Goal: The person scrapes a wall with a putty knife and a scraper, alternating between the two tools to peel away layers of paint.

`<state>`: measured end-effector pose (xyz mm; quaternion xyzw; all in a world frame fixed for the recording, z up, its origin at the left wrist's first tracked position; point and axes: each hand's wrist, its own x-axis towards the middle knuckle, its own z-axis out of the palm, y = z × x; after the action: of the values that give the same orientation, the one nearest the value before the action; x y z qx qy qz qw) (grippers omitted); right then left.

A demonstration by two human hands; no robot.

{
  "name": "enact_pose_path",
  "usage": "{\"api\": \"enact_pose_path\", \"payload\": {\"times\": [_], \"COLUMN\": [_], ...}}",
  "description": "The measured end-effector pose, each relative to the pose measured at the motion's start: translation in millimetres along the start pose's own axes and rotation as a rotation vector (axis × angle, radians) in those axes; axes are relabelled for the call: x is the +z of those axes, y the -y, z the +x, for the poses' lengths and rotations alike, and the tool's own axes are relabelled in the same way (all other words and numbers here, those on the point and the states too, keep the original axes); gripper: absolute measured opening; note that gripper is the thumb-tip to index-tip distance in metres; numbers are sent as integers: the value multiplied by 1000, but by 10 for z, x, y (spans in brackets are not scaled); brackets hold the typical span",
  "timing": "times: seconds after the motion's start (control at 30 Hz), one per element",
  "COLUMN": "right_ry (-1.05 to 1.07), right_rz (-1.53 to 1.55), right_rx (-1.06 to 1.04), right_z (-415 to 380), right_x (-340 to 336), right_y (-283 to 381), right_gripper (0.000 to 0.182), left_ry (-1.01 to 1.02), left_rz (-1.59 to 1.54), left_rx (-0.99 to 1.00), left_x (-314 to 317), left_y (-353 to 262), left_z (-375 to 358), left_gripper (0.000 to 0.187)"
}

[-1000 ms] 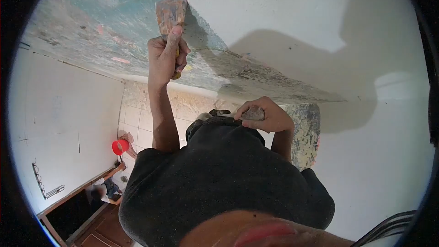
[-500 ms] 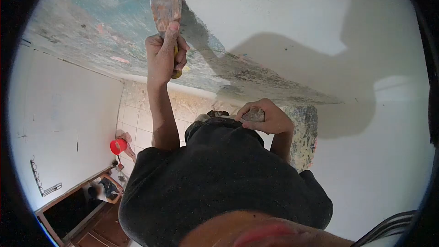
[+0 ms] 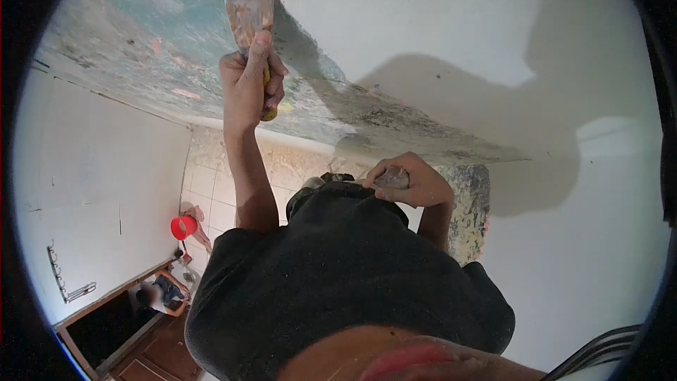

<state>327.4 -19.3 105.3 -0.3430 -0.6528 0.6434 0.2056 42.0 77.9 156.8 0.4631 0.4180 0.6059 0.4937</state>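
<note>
My left hand [image 3: 247, 85] is closed around the yellow handle of a paint scraper [image 3: 250, 15], its thumb pressed near the base of the wide, stained blade. The blade's edge lies at the wall, by the border between a patchy blue-green area [image 3: 162, 7] and the white paint [image 3: 395, 7]. Close to the waist, my right hand [image 3: 422, 182] grips a rough grey-brown piece [image 3: 392, 178] whose exact kind I cannot make out. A dark shirt [image 3: 352, 261] covers my torso.
Below the wall runs a pale tiled floor [image 3: 204, 180]. A red bucket [image 3: 184, 227] stands at the left. Near the wooden door [image 3: 159, 353] is another person [image 3: 168, 293]. Hooks [image 3: 55, 271] hang on the left wall, and a scraped patch [image 3: 469, 204] shows at right.
My left hand and the scraper have shifted slightly to the left along the wall. The right hand stays almost where it was. By the door, the other person's posture has changed.
</note>
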Motion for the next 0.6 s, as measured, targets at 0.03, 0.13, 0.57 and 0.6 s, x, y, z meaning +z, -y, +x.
{"api": "enact_pose_path", "payload": {"times": [0.03, 0.13, 0.57, 0.6], "right_ry": [18, 50, 41, 41], "right_rz": [-22, -74, -81, -102], "right_rx": [-9, -42, -61, -73], "right_z": [-14, -8, -32, -33], "right_x": [3, -13, -2, -6], "right_y": [18, 93, 57, 69], "right_gripper": [21, 22, 22, 22], "left_ry": [-11, -20, -32, -24], "left_rz": [11, 38, 80, 73], "left_rx": [-15, -23, -58, -54], "left_x": [-10, -25, -90, -90], "left_y": [16, 13, -76, -75], "left_z": [-29, -37, -56, -38], "left_gripper": [56, 56, 55, 55]}}
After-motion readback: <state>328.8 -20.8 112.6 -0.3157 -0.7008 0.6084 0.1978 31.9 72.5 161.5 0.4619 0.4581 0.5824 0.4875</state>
